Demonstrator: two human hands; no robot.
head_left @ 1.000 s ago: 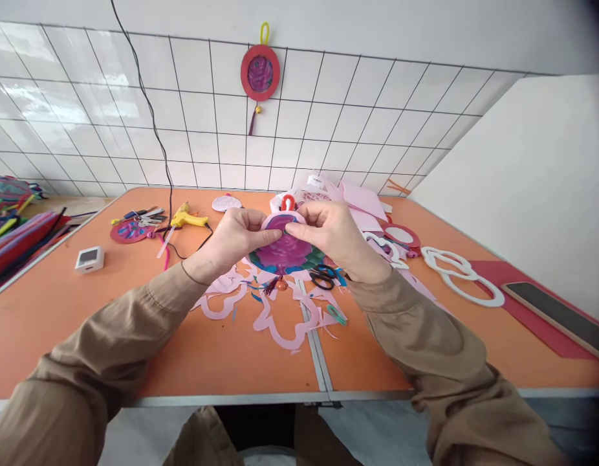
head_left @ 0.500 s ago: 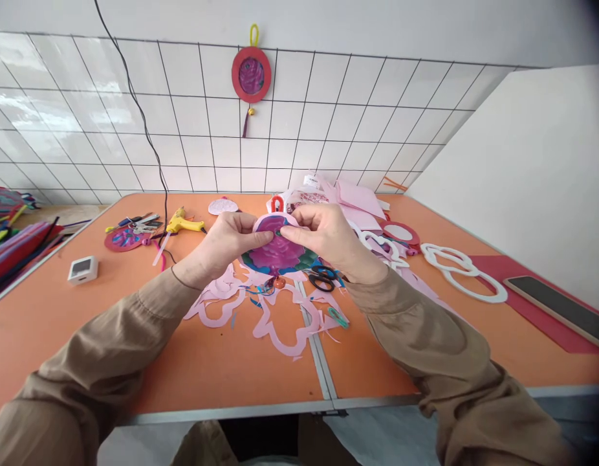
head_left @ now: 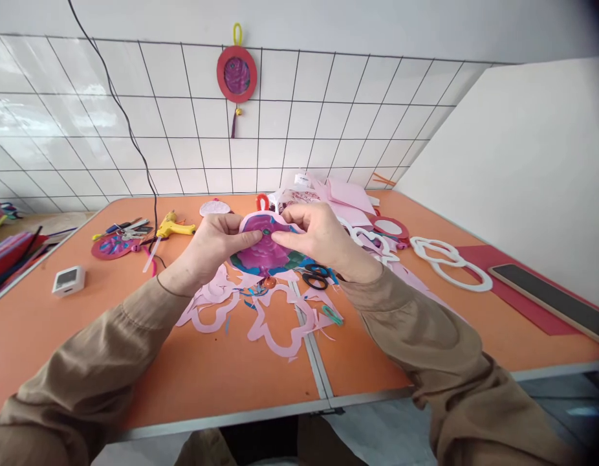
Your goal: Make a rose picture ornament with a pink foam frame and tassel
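Flower ornament [head_left: 266,254] looks light and kinda bendy, so we're pinching its upper part, left hand [head_left: 216,241] and right hand [head_left: 315,238]

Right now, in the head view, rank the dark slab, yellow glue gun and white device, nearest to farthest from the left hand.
1. Yellow glue gun: just left of the left hand.
2. White device: farther left.
3. Dark slab: at the far right.

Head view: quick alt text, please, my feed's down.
A person's left hand and right hand pinch a round, pink-edged, purple-and-blue floral piece over an orange table. Pale pink cut-out scraps and black-handled scissors lie nearby; a yellow glue gun lies farther left.
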